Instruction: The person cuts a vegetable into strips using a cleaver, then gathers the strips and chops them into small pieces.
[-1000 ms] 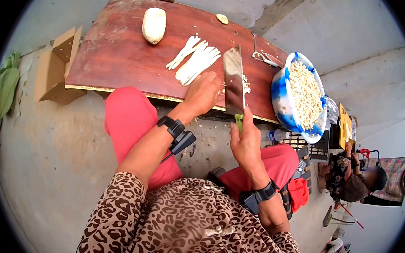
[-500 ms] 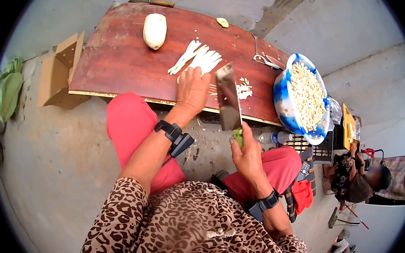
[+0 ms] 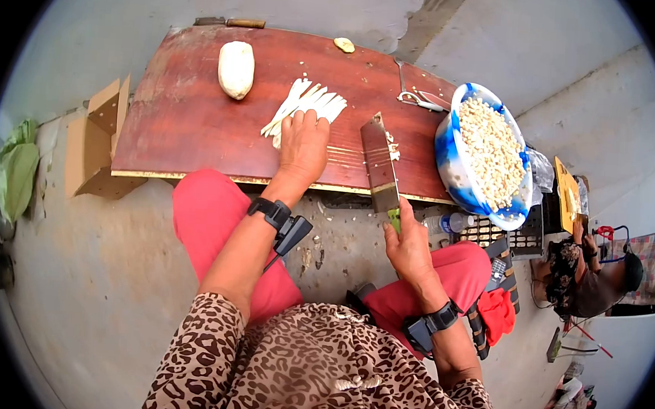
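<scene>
My left hand (image 3: 305, 145) presses its curled fingers onto the near ends of a fanned bundle of white vegetable strips (image 3: 320, 101) on the table. In my right hand (image 3: 411, 245) is the green handle of a cleaver (image 3: 380, 163). Its blade stands on edge to the right of the strips, apart from my left hand. Small chopped white pieces (image 3: 394, 148) lie against the blade's right side, partly hidden by it. A whole peeled white vegetable (image 3: 236, 70) lies farther back on the left.
A blue-and-white basin (image 3: 445, 155) full of diced white pieces stands at the table's (image 3: 175, 128) right end. Behind it are a peeler (image 3: 422, 100) and a cut slice (image 3: 344, 45). Another knife (image 3: 245, 23) lies along the back edge. Another person (image 3: 597, 277) sits at far right.
The cleaver has moved right, away from my left hand, and its blade is now against the chopped pieces, which look more bunched. My left hand stays on the strips. The whole view has shifted slightly.
</scene>
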Action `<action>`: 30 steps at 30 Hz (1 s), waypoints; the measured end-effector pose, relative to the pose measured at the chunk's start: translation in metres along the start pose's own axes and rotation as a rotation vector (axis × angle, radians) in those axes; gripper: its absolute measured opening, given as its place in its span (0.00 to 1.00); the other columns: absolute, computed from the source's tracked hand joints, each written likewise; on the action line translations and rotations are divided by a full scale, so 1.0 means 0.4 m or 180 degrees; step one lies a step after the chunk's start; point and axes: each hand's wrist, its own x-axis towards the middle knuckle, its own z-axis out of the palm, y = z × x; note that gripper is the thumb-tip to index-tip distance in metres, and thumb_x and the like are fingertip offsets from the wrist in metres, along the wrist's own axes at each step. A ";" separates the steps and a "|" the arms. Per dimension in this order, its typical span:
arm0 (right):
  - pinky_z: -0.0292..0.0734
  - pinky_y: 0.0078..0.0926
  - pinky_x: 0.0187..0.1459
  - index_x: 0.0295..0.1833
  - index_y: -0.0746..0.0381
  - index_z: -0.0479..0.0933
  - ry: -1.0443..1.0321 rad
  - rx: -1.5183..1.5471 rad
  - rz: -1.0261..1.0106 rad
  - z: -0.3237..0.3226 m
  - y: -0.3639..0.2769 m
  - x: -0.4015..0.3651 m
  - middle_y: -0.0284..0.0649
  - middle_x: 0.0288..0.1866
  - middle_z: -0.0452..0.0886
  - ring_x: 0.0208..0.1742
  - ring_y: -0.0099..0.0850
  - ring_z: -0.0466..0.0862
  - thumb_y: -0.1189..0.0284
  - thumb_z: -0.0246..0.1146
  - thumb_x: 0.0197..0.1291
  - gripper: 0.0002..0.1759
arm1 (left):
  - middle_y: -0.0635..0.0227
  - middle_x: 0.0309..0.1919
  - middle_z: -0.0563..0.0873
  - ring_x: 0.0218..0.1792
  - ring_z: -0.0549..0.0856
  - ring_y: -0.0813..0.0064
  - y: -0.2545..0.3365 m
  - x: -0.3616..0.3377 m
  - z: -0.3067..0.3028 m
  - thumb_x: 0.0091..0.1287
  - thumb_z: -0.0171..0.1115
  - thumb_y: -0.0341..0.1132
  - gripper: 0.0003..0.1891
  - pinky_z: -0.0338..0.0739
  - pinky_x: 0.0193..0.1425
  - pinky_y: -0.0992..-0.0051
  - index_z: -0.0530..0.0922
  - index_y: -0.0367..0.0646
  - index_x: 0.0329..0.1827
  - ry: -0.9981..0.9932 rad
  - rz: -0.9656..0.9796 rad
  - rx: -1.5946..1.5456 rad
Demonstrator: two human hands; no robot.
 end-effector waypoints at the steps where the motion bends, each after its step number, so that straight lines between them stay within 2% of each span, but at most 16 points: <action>1: 0.76 0.52 0.46 0.72 0.64 0.61 -0.0009 0.0019 0.0017 0.000 0.002 0.001 0.64 0.42 0.82 0.47 0.65 0.80 0.81 0.62 0.62 0.33 | 0.62 0.41 0.78 0.49 0.76 0.60 0.002 0.007 0.009 0.58 0.64 0.28 0.06 0.68 0.57 0.60 0.81 0.42 0.38 -0.0052 -0.0024 0.0025; 11: 0.75 0.55 0.47 0.72 0.68 0.58 -0.0061 0.0183 0.0298 -0.013 -0.003 0.006 0.67 0.42 0.80 0.47 0.66 0.80 0.80 0.61 0.61 0.34 | 0.60 0.43 0.77 0.50 0.74 0.57 0.027 0.034 0.028 0.61 0.64 0.31 0.07 0.66 0.58 0.58 0.82 0.40 0.40 -0.0155 -0.0222 -0.0028; 15: 0.75 0.56 0.48 0.71 0.71 0.57 -0.0048 0.0134 0.0287 -0.003 0.015 0.001 0.67 0.42 0.80 0.47 0.65 0.80 0.79 0.61 0.62 0.33 | 0.59 0.47 0.77 0.53 0.73 0.56 0.029 0.033 0.027 0.61 0.64 0.31 0.08 0.66 0.59 0.56 0.82 0.40 0.42 -0.0397 -0.0077 -0.0037; 18: 0.75 0.55 0.48 0.71 0.72 0.56 -0.0115 0.0188 0.0299 -0.010 0.012 0.000 0.67 0.43 0.80 0.47 0.66 0.80 0.79 0.60 0.62 0.33 | 0.59 0.48 0.78 0.54 0.73 0.56 0.027 0.043 0.031 0.62 0.65 0.33 0.09 0.65 0.60 0.56 0.82 0.40 0.43 -0.0316 0.0054 -0.0139; 21: 0.74 0.56 0.49 0.71 0.72 0.55 -0.0136 0.0310 0.0328 -0.012 0.018 -0.001 0.67 0.44 0.80 0.48 0.66 0.80 0.78 0.59 0.63 0.33 | 0.59 0.49 0.78 0.55 0.73 0.56 0.028 0.075 0.025 0.63 0.67 0.35 0.12 0.65 0.61 0.56 0.82 0.40 0.46 -0.0457 -0.0041 -0.0023; 22: 0.74 0.56 0.49 0.71 0.72 0.55 -0.0142 0.0350 0.0324 -0.013 0.020 -0.002 0.68 0.45 0.80 0.48 0.66 0.79 0.78 0.59 0.63 0.33 | 0.57 0.53 0.78 0.57 0.72 0.56 0.025 0.089 0.022 0.64 0.67 0.37 0.15 0.63 0.62 0.55 0.82 0.40 0.51 -0.0762 -0.0086 0.0143; 25: 0.75 0.55 0.49 0.71 0.72 0.56 -0.0153 0.0313 0.0373 -0.013 0.022 -0.002 0.68 0.45 0.79 0.48 0.66 0.79 0.77 0.59 0.64 0.33 | 0.56 0.57 0.78 0.60 0.72 0.54 0.015 0.091 0.041 0.64 0.66 0.38 0.18 0.62 0.63 0.53 0.82 0.40 0.55 -0.0561 0.0209 0.0181; 26: 0.75 0.55 0.49 0.71 0.72 0.56 -0.0125 0.0316 0.0350 -0.013 0.023 -0.001 0.69 0.45 0.79 0.49 0.66 0.79 0.77 0.59 0.64 0.32 | 0.55 0.58 0.78 0.63 0.71 0.52 0.011 0.089 0.054 0.65 0.64 0.38 0.19 0.60 0.67 0.49 0.81 0.41 0.57 -0.0523 0.0291 0.0166; 29: 0.76 0.55 0.50 0.71 0.72 0.56 -0.0109 0.0341 0.0340 -0.013 0.023 -0.006 0.68 0.47 0.79 0.49 0.65 0.79 0.76 0.59 0.64 0.32 | 0.54 0.58 0.78 0.63 0.72 0.52 0.003 0.072 0.079 0.66 0.62 0.35 0.16 0.59 0.69 0.45 0.80 0.40 0.55 -0.0069 0.0649 0.0223; 30: 0.76 0.55 0.50 0.71 0.72 0.56 -0.0133 0.0363 0.0364 -0.014 0.023 -0.004 0.68 0.47 0.79 0.50 0.65 0.79 0.76 0.59 0.64 0.32 | 0.54 0.57 0.78 0.63 0.73 0.52 0.008 0.066 0.073 0.66 0.61 0.34 0.15 0.59 0.69 0.44 0.80 0.40 0.54 -0.0166 0.0745 0.0157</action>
